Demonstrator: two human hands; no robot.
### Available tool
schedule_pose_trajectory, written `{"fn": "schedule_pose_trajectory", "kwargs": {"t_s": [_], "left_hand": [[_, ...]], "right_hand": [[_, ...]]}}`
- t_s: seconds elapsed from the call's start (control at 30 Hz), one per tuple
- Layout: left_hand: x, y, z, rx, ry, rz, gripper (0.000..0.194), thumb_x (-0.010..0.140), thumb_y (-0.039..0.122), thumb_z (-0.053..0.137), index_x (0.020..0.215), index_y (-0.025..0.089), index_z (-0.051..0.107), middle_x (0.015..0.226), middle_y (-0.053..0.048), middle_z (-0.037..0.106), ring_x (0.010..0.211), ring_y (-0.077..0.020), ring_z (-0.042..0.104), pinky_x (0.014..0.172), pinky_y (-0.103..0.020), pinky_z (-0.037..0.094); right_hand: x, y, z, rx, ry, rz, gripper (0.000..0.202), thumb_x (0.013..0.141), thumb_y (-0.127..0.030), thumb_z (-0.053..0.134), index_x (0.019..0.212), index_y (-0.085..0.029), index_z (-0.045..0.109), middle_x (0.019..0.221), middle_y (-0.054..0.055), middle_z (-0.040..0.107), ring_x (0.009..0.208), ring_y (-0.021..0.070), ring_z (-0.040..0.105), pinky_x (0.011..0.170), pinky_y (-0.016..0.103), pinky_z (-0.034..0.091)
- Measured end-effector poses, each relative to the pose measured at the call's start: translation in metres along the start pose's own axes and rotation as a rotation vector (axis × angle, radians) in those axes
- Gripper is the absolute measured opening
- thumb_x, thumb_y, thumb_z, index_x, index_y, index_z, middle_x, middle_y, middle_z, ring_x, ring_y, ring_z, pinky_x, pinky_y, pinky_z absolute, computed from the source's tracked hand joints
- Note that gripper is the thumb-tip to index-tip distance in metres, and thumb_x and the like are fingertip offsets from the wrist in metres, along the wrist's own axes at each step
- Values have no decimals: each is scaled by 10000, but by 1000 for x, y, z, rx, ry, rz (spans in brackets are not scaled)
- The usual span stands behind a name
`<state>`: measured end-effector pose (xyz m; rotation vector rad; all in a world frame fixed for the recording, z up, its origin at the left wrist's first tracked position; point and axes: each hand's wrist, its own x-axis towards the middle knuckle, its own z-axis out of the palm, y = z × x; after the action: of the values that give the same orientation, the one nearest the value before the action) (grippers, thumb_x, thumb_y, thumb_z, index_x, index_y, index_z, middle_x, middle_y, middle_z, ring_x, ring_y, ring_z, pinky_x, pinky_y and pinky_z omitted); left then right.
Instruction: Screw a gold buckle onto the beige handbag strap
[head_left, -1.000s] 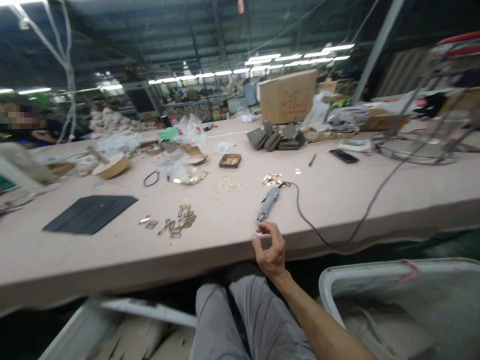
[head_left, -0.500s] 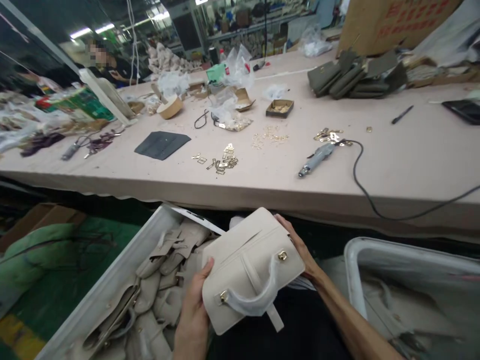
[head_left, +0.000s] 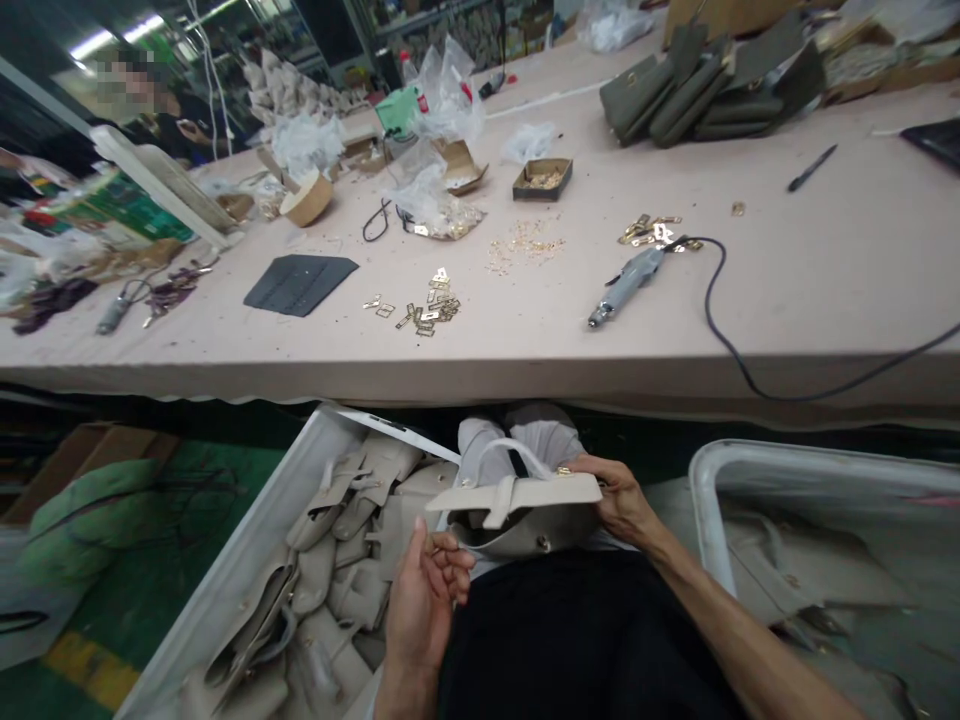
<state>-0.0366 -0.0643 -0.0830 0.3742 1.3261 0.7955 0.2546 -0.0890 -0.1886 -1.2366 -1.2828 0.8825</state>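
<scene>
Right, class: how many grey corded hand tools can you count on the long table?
2. One tool lies right of centre, its cord end by gold-coloured metal pieces; the other tool lies far left, beside dark purple pieces. More might be hidden.

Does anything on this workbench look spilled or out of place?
Possibly: tiny gold-coloured pieces lie scattered on the table, outside the small box, as if spilled. The tool's cord also sags over the front edge, where it might snag. I can't see any obvious damage.
</scene>
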Motion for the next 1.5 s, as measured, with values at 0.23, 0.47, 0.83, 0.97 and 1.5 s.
{"fn": "schedule_pose_trajectory", "kwargs": {"t_s": [0.23,0.47,0.83,0.97,1.5], "left_hand": [[-22,16,52,296,34,333,523,800,539,801,1071,133,612,698,-90,773,504,-194,696,410,-217,515],[-5,6,74,287,-106,251,463,677,365,923,986,106,696,693,-76,773,570,-195,735,526,-236,581],[15,-22,96,385,-107,498,352,651,243,939,972,160,820,775,-56,805,715,-218,790,724,-287,658],[15,-24,107,453,-147,570,197,702,268,911,844,168,819,756,-52,793,708,-220,784,745,-323,673],[16,35,134,641,413,961,170,819,318,800,937,197,780,946,-42,777,827,-182,728,692,-250,593]], "right_hand": [[-18,1,0,52,-23,166,209,944,-320,666,1033,-178,790,881,73,726,787,206,644,709,296,486],[-34,10,-1,129,-45,339,254,905,-405,719,964,-162,764,819,50,653,710,172,528,619,279,406],[-17,20,-13,169,-78,487,306,846,-484,740,876,-180,737,749,7,579,699,161,479,633,272,368],[-12,32,-18,200,-90,494,306,833,-478,749,872,-175,727,752,2,585,685,152,473,630,268,365],[6,54,-28,165,-69,574,371,864,-451,700,1065,-150,783,762,35,684,641,171,552,550,248,389]]}}
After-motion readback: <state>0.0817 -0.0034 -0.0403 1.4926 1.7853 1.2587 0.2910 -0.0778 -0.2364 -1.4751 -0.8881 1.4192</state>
